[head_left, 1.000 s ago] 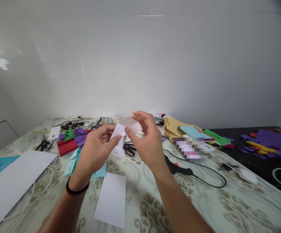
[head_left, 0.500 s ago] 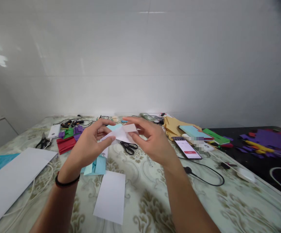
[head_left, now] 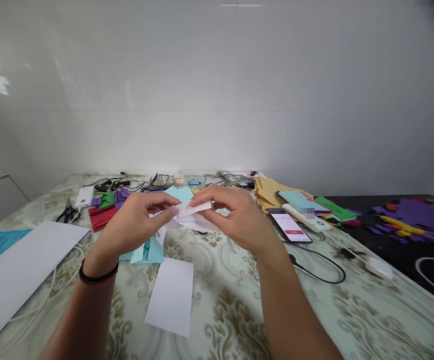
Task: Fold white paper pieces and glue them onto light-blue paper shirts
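Note:
Between my two hands, raised over the table, is a piece of white folded paper (head_left: 192,210). My left hand (head_left: 144,217) pinches its left end between thumb and fingers. At the right end, my right hand (head_left: 232,212) grips it with the thumb below and fingers on top. Underneath, the black scissors are almost wholly hidden by the paper. Light-blue folded paper (head_left: 149,251) lies below my left hand, and more light-blue paper (head_left: 181,194) shows behind the held piece. A white rectangular sheet (head_left: 172,297) rests on the table nearer to me.
A large white sheet (head_left: 25,275) lies at left, near red paper strips (head_left: 102,218) and black-handled pliers (head_left: 67,212). Rightward are a phone (head_left: 290,227), yellow-brown paper (head_left: 271,192), a black cable (head_left: 329,280) and purple paper scraps (head_left: 419,217). A wall stands behind the table.
The white paper has turned between my hands, and a folded strip now faces me. My right fingers have come down onto its top. The scissors, visible before, are now mostly covered.

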`<state>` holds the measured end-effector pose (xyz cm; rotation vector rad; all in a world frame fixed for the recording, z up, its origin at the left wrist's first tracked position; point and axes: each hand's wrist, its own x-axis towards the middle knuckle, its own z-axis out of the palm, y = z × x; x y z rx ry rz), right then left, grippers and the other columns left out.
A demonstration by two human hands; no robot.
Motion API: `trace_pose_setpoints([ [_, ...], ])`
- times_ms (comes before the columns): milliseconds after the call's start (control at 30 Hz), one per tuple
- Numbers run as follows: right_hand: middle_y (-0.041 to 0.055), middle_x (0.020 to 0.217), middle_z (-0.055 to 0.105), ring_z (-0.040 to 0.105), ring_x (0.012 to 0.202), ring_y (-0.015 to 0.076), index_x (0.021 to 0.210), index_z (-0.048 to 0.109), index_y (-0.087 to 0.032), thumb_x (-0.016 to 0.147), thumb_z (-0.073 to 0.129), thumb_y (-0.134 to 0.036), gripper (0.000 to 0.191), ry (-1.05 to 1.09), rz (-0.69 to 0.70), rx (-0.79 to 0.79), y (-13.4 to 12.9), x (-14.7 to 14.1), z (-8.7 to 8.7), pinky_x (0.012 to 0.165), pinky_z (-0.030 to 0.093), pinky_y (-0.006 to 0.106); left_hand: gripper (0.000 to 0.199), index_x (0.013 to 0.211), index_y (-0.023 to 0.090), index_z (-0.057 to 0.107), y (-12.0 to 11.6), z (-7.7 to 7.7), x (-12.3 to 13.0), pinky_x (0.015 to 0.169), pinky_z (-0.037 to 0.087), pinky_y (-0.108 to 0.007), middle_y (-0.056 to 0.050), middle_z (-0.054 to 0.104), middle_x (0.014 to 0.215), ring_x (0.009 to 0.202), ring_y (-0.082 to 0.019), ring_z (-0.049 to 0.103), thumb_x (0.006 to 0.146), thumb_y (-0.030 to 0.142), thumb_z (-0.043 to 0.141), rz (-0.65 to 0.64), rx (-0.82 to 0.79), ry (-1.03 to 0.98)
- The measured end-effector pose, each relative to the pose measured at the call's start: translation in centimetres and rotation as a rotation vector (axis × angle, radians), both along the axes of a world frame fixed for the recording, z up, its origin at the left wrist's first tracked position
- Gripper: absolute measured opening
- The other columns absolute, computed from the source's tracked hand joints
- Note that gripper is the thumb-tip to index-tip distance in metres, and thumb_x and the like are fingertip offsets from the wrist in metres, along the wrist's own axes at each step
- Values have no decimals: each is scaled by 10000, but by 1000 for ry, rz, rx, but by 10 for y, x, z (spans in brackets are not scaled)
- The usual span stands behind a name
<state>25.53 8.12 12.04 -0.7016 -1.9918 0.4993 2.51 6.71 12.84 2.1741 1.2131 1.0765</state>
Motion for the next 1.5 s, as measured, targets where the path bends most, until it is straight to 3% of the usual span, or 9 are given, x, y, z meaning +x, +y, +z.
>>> trace_pose_setpoints([
  [133, 14, 987, 789, 725, 917, 190, 912, 759, -252, 886, 590, -64, 254, -28, -9, 2, -1, 0, 0, 733, 559, 302, 161, 924, 237, 825, 0, 0, 1, 719, 571, -268, -38, 827, 967, 822, -201, 740, 932, 300, 676, 20, 28, 43],
  [367, 0, 1008, 811, 733, 951, 204, 939, 791, -276, 855, 623, -29, 311, -146, 68, 55, 0, -2, -1, 870, 540, 362, 168, 912, 229, 796, -3, 3, -1, 687, 525, -264, -31, 792, 882, 751, -173, 687, 938, 307, 649, -48, 13, 130],
  [700, -6, 895, 806, 734, 841, 204, 889, 821, -300, 877, 677, -106, 241, -79, 107, 117, -1, -5, -2, 783, 561, 360, 127, 872, 218, 724, -5, 5, -2, 625, 528, -242, -13, 741, 808, 710, -166, 684, 925, 294, 636, -153, -128, 58],
  [800, 5, 915, 798, 736, 854, 206, 878, 803, -281, 870, 677, -91, 228, -105, 85, 118, -1, -4, -1, 800, 561, 359, 132, 853, 223, 725, -6, 5, -1, 535, 483, -220, -7, 739, 742, 653, -164, 683, 923, 294, 639, -122, -153, 36],
  [900, 17, 946, 791, 735, 877, 203, 885, 788, -261, 887, 685, -97, 193, -157, 95, 124, -1, -5, -3, 817, 553, 345, 131, 863, 233, 754, -6, 4, 0, 596, 520, -236, -22, 787, 797, 719, -188, 733, 914, 295, 651, -94, -152, 62],
  [1000, 16, 932, 782, 726, 862, 190, 890, 784, -244, 887, 672, -62, 214, -185, 93, 113, 0, -7, -5, 795, 534, 323, 127, 960, 250, 752, -7, 2, 2, 641, 528, -243, -19, 818, 859, 780, -199, 759, 926, 303, 642, -90, -164, 79],
  [1133, 6, 911, 773, 720, 829, 185, 877, 774, -246, 864, 660, -30, 245, -169, 34, 113, 1, -9, -6, 768, 520, 317, 149, 1083, 276, 651, -9, 1, 4, 565, 478, -230, 20, 804, 796, 697, -185, 733, 940, 300, 616, -63, -160, 62],
  [1400, -8, 930, 789, 730, 838, 177, 929, 728, -233, 819, 694, -3, 257, -87, -10, 40, -1, -12, -5, 798, 547, 306, 58, 909, 239, 674, -11, 3, 7, 723, 470, -288, -7, 780, 941, 854, -209, 703, 866, 228, 636, -9, 18, 178],
  [1500, -7, 974, 792, 744, 886, 182, 1061, 712, -251, 838, 720, -54, 298, -30, -23, 4, -2, -14, -5, 815, 569, 304, 56, 891, 240, 636, -13, 4, 10, 684, 440, -277, 26, 775, 843, 753, -178, 666, 861, 198, 614, 56, 51, 144],
])
